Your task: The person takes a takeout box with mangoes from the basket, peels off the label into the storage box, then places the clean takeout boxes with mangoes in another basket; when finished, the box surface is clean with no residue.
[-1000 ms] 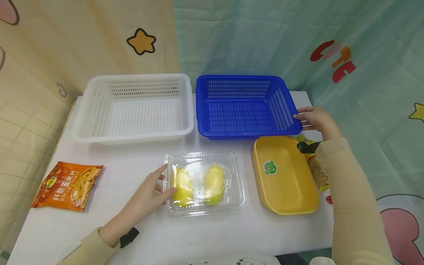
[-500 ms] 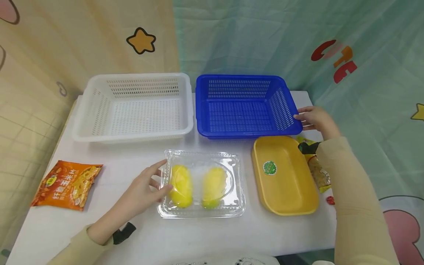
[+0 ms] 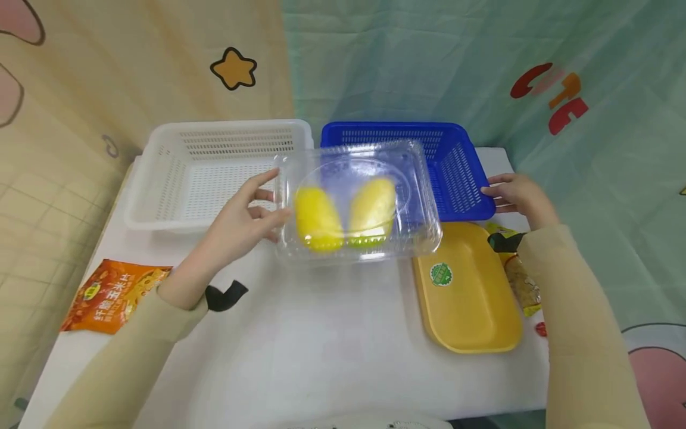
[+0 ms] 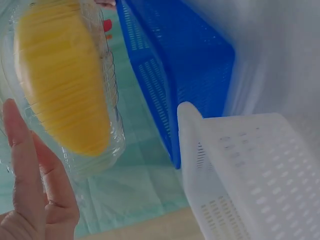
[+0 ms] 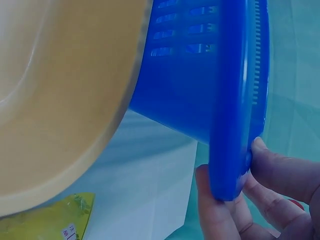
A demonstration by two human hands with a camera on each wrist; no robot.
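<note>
My left hand [image 3: 243, 217] grips the left edge of a clear plastic clamshell box [image 3: 343, 170], thumb in front and fingers behind. Two yellow mangoes [image 3: 318, 219] show through its lid, one beside the other. The box is up off the table and overlaps the front of the blue basket [image 3: 466, 199] in the head view. One mango [image 4: 62, 75] fills the upper left of the left wrist view. At the blue basket's right end, my right hand [image 3: 518, 195] pinches the rim [image 5: 230, 150] between thumb and fingers.
A white basket [image 3: 161, 196] stands left of the blue one. In front of the blue basket lies a yellow tray [image 3: 471, 298] with a green sticker. An orange snack bag [image 3: 107, 298] is at the left, a yellow snack packet [image 3: 520, 280] at the right beside the tray.
My left hand has lifted the box with the mangoes off the table and carried it forward and right, toward the blue basket. The right hand keeps its hold on the rim.
</note>
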